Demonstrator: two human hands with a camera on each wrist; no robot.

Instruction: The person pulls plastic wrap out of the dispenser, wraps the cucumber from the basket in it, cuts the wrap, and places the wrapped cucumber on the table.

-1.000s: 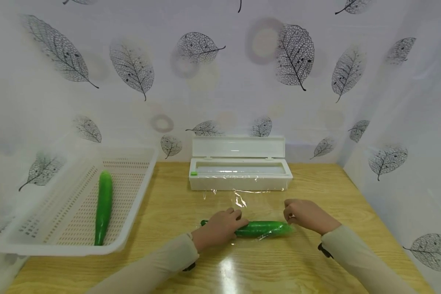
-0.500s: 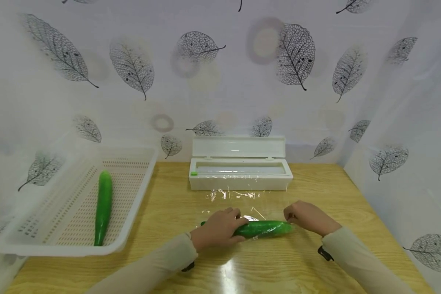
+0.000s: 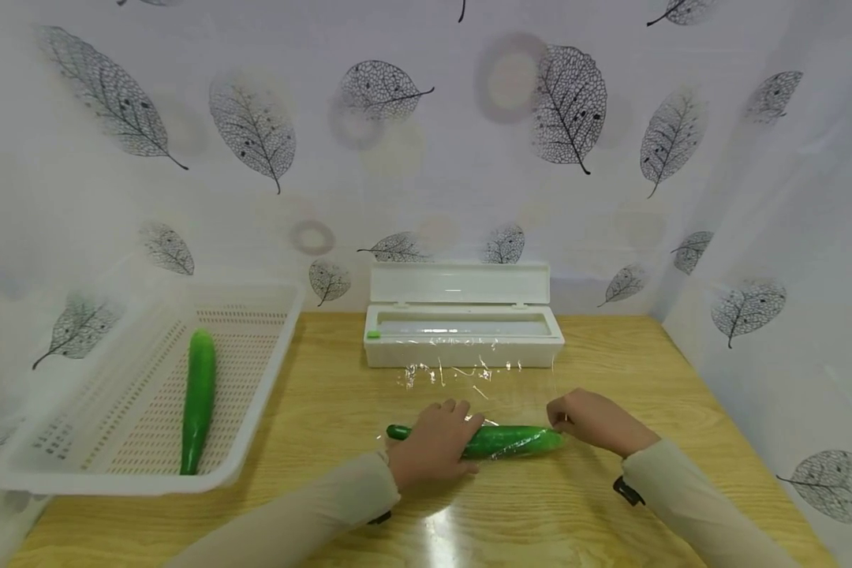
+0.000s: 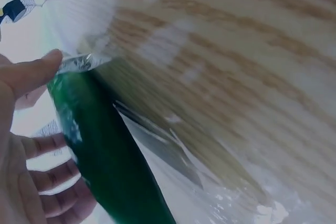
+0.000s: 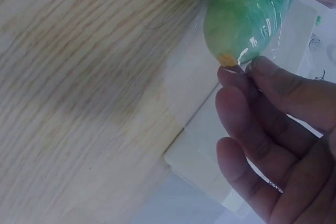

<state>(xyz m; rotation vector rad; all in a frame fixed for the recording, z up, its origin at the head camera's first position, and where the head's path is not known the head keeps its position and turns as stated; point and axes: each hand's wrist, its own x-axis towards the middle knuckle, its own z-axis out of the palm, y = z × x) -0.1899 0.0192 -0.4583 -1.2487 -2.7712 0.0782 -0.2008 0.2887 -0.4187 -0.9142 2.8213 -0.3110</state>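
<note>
A green cucumber [image 3: 511, 442] lies crosswise on the table under clear plastic wrap [image 3: 468, 379], which runs back to a white wrap dispenser [image 3: 461, 353]. My left hand [image 3: 436, 442] rests across the cucumber's left half, its fingers fairly straight and spread; in the left wrist view the thumb [image 4: 39, 72] lies by a fold of film at the cucumber's edge. At the pale right tip, my right hand [image 3: 596, 420] pinches the film between thumb and forefinger. The right wrist view shows that pinch just beside the cucumber's tip [image 5: 228, 59].
To the left stands a white perforated basket [image 3: 266, 394] with a second cucumber [image 3: 199, 402] in it. The dispenser's lid [image 3: 461, 282] is raised, near the table's back edge. Behind and to the right hangs a leaf-patterned curtain [image 3: 461, 181].
My left hand has shifted slightly right along the cucumber, its fingers spreading, and more of the left end shows. The film has come down closer over the cucumber. My right hand has hardly moved.
</note>
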